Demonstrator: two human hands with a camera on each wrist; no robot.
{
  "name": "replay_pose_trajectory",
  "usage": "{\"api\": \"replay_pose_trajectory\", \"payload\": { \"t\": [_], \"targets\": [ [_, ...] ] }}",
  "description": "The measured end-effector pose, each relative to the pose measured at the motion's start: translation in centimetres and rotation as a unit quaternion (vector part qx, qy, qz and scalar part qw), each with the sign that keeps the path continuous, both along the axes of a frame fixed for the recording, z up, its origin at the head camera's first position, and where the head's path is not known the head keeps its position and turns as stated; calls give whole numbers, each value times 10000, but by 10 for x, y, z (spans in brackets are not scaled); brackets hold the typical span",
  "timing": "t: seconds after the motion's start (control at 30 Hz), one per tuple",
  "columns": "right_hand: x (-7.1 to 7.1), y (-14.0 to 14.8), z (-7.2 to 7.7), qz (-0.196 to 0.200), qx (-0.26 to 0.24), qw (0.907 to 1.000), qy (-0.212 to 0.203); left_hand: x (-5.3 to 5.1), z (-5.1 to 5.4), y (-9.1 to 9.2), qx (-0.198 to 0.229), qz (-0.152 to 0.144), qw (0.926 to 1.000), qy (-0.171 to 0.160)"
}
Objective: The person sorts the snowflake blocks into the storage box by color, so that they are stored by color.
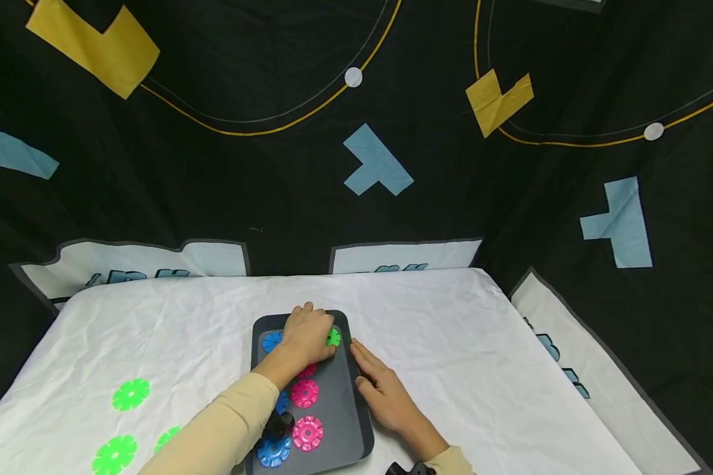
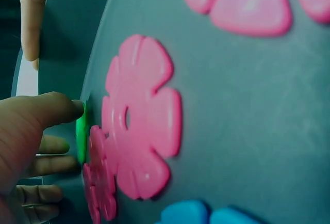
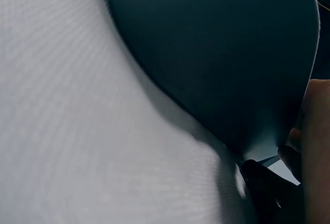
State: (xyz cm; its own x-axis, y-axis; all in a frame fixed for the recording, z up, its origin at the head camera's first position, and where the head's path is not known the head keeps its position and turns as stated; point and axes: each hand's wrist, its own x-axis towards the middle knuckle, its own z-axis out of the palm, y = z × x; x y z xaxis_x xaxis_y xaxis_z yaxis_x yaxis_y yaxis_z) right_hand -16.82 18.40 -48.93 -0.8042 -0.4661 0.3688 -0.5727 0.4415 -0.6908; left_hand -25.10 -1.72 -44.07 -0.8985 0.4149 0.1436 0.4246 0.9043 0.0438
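Over the far end of a dark grey tray point(image 1: 339, 422), my left hand point(image 1: 305, 333) pinches a green flower-shaped disc point(image 1: 333, 337) between thumb and fingers. In the left wrist view this green disc point(image 2: 81, 133) shows nearly edge-on at the thumb tip. Pink flower-shaped discs point(image 1: 305, 393) lie in a column in the tray, beside blue ones point(image 1: 274, 451); my left arm covers part of them. My right hand point(image 1: 383, 396) rests against the tray's right side, fingers extended along the rim. The right wrist view shows the tray's outer wall point(image 3: 216, 53) close to that hand.
Several more green discs point(image 1: 131, 394) lie on the white cloth point(image 1: 451, 349) left of the tray, one partly behind my left sleeve point(image 1: 226, 422). A black curtain point(image 1: 273, 191) with yellow and blue patches hangs behind the table.
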Motion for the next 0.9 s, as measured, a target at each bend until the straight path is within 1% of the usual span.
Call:
{"api": "replay_pose_trajectory", "payload": {
  "t": [0.13,0.27,0.37,0.47,0.57,0.63,0.73,0.8,0.9],
  "targets": [
    [0,0,0,9,-15,10000,16,5,3,-3,208,66,9997,-76],
    [0,0,0,34,-51,10000,-75,12,6,-8,565,93,9983,-101],
    [1,-2,1,35,-15,10000,-46,21,10,-14,921,102,9957,-12],
    [1,-2,0,-14,-10,10000,-48,30,17,-21,1291,105,9915,150],
    [1,-1,0,-45,-32,10000,-83,41,25,-29,1733,105,9842,350],
    [1,-1,0,-66,-28,9999,-113,48,31,-35,2060,111,9773,491],
    [2,-1,1,-87,-29,9999,-139,59,39,-44,2537,118,9649,666],
    [3,-1,2,-82,-28,9999,-106,67,43,-51,2763,153,9583,720],
    [4,0,2,-57,-60,9999,-115,78,46,-62,2978,284,9516,703]
  ]
}}
